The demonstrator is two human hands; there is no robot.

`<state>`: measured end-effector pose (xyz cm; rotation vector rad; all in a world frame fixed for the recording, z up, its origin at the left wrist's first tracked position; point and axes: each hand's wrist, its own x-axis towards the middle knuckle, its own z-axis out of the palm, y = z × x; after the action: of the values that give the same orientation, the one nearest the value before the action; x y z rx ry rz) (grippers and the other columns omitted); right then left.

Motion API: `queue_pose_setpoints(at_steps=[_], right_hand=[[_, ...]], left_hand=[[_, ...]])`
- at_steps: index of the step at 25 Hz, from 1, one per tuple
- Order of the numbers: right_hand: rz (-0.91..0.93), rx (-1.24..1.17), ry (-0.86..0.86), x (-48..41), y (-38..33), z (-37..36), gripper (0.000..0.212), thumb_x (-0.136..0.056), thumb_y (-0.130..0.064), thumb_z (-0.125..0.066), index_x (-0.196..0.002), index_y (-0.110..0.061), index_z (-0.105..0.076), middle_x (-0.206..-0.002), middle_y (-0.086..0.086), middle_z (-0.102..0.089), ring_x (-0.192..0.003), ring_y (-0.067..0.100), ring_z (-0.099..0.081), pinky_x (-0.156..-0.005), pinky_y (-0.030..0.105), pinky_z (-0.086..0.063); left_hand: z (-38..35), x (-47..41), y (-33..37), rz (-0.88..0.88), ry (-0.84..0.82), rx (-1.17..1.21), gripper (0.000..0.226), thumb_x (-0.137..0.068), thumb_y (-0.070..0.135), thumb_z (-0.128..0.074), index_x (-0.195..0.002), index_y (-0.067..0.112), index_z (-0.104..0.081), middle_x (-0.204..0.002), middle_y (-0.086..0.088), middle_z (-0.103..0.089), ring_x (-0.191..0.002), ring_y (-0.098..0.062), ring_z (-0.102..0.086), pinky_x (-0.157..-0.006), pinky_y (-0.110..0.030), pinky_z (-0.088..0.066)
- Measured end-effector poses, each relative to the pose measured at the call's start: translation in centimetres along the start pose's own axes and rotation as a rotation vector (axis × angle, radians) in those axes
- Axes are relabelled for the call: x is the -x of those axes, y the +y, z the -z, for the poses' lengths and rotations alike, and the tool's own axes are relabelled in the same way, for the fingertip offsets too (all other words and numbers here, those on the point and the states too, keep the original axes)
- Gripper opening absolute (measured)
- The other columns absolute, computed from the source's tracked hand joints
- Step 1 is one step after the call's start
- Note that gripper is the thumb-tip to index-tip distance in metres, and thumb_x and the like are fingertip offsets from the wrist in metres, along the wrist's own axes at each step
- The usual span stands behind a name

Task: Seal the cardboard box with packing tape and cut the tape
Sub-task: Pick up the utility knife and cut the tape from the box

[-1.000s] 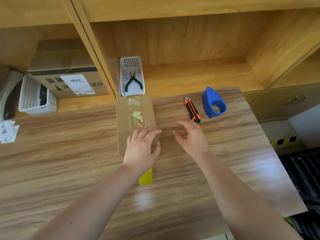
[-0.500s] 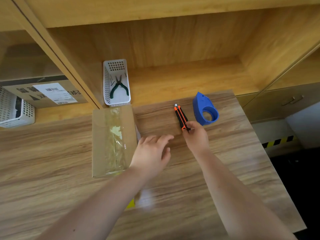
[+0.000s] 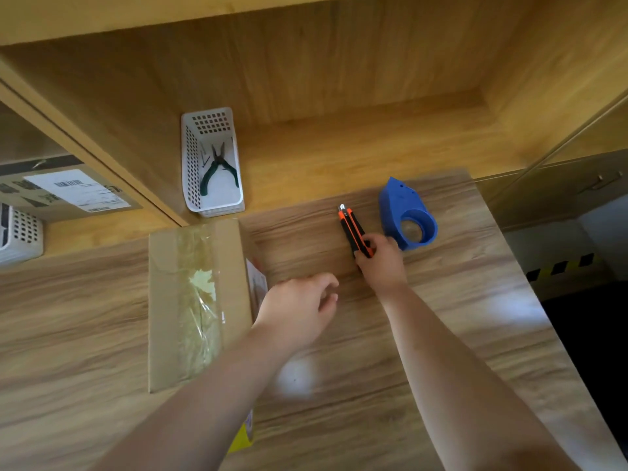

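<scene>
A brown cardboard box (image 3: 170, 300) lies on the wooden table left of centre, with wrinkled clear tape (image 3: 198, 300) running along its top seam. My left hand (image 3: 299, 309) hovers just right of the box, fingers loosely curled, holding nothing. An orange and black utility knife (image 3: 351, 227) lies on the table farther right, and my right hand (image 3: 382, 263) closes on its near end. A blue tape dispenser (image 3: 406, 215) stands right beside the knife.
A white basket (image 3: 192, 171) with green-handled pliers (image 3: 217, 168) sits on the shelf behind the box. A labelled carton (image 3: 68, 192) and another white basket (image 3: 20, 232) are at the far left. The table's right edge (image 3: 530, 300) drops to a dark floor.
My left hand has left the box top and shifted right. My right hand reached forward to the knife and closed its fingers on the handle. The view swung right.
</scene>
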<state>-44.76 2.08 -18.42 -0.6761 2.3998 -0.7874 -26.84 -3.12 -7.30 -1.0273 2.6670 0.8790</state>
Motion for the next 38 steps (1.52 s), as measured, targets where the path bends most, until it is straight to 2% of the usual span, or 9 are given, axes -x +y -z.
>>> queue_pose_setpoints(at_steps=[6,10,14,19,21,27,32,35,38], right_hand=[[-0.091,0.096,-0.020,-0.8,0.2,-1.0,0.051,-0.080,-0.025,-0.073,-0.122,-0.009,-0.050,-0.122,0.013,-0.051,-0.112,0.032,-0.053,-0.091,0.048,-0.051],[-0.136,0.077,-0.155,-0.8,0.1,-0.1,0.038,-0.082,-0.020,-0.067,-0.116,-0.006,-0.056,-0.101,0.009,-0.062,-0.087,0.024,-0.060,-0.069,0.034,-0.050],[-0.305,-0.447,-0.310,0.6,0.3,1.0,0.035,-0.094,-0.009,-0.056,-0.129,-0.005,-0.051,-0.101,0.016,-0.068,-0.077,0.023,-0.066,-0.066,0.034,-0.060],[-0.383,-1.055,-0.557,3.9,0.7,2.6,0.032,-0.097,-0.002,-0.047,-0.129,-0.004,-0.050,-0.119,0.021,-0.063,-0.095,0.028,-0.064,-0.081,0.043,-0.056],[-0.346,-1.156,-0.657,5.5,1.0,3.1,0.037,-0.094,0.005,-0.047,-0.131,0.000,-0.050,-0.129,0.025,-0.059,-0.106,0.032,-0.062,-0.091,0.048,-0.053],[-0.174,-0.880,-0.514,10.7,-0.4,3.7,0.034,-0.096,0.009,-0.042,-0.123,-0.005,-0.055,-0.101,0.016,-0.070,-0.077,0.023,-0.063,-0.068,0.036,-0.050],[-0.160,-0.934,-0.492,14.2,-0.8,3.9,0.028,-0.097,0.008,-0.041,-0.115,-0.005,-0.057,-0.092,0.017,-0.069,-0.067,0.022,-0.056,-0.058,0.033,-0.039],[-0.141,-1.008,-0.483,16.0,-0.7,3.5,0.018,-0.100,-0.004,-0.044,-0.113,0.000,-0.056,-0.082,0.017,-0.064,-0.056,0.020,-0.049,-0.048,0.030,-0.029],[-0.153,-0.968,-0.479,17.4,-0.7,3.3,0.028,-0.095,-0.025,-0.053,-0.109,-0.001,-0.058,-0.072,0.012,-0.060,-0.047,0.017,-0.043,-0.051,0.034,-0.015]], left_hand=[[-0.1,-1.1,-0.4,0.055,0.020,0.093,0.026,-0.095,0.034,-0.051,-0.119,0.035,-0.061,-0.102,0.011,-0.072,-0.095,-0.011,-0.066,-0.079,-0.028,-0.053],[-0.5,-1.4,-0.8,0.084,0.025,0.153,0.024,-0.094,0.034,-0.053,-0.115,0.037,-0.063,-0.102,0.011,-0.072,-0.095,-0.010,-0.066,-0.079,-0.027,-0.053],[-0.6,-1.3,-0.9,0.085,0.019,0.155,0.023,-0.094,0.033,-0.053,-0.115,0.036,-0.063,-0.100,0.010,-0.073,-0.093,-0.011,-0.066,-0.078,-0.026,-0.052],[0.0,-0.2,-0.3,0.074,0.032,0.159,0.025,-0.094,0.031,-0.053,-0.117,0.033,-0.063,-0.099,0.009,-0.072,-0.093,-0.013,-0.066,-0.081,-0.031,-0.054],[0.4,0.6,-0.1,0.072,0.036,0.168,0.024,-0.094,0.031,-0.053,-0.116,0.034,-0.063,-0.097,0.010,-0.071,-0.091,-0.012,-0.066,-0.079,-0.031,-0.054],[1.7,4.3,-0.1,0.081,0.075,0.256,0.028,-0.093,0.034,-0.058,-0.121,0.032,-0.059,-0.097,0.008,-0.069,-0.091,-0.011,-0.066,-0.082,-0.029,-0.053],[2.6,7.9,-0.6,0.083,0.147,0.333,0.028,-0.094,0.026,-0.058,-0.122,0.028,-0.059,-0.097,0.006,-0.071,-0.084,-0.006,-0.062,-0.078,-0.024,-0.050],[2.9,10.5,-1.5,0.079,0.180,0.378,0.026,-0.094,0.024,-0.058,-0.120,0.028,-0.060,-0.092,0.007,-0.072,-0.080,-0.003,-0.061,-0.073,-0.017,-0.048],[3.0,12.6,-3.0,0.089,0.209,0.421,0.024,-0.093,0.020,-0.060,-0.115,0.029,-0.062,-0.088,0.007,-0.073,-0.070,0.003,-0.059,-0.064,-0.005,-0.041]])
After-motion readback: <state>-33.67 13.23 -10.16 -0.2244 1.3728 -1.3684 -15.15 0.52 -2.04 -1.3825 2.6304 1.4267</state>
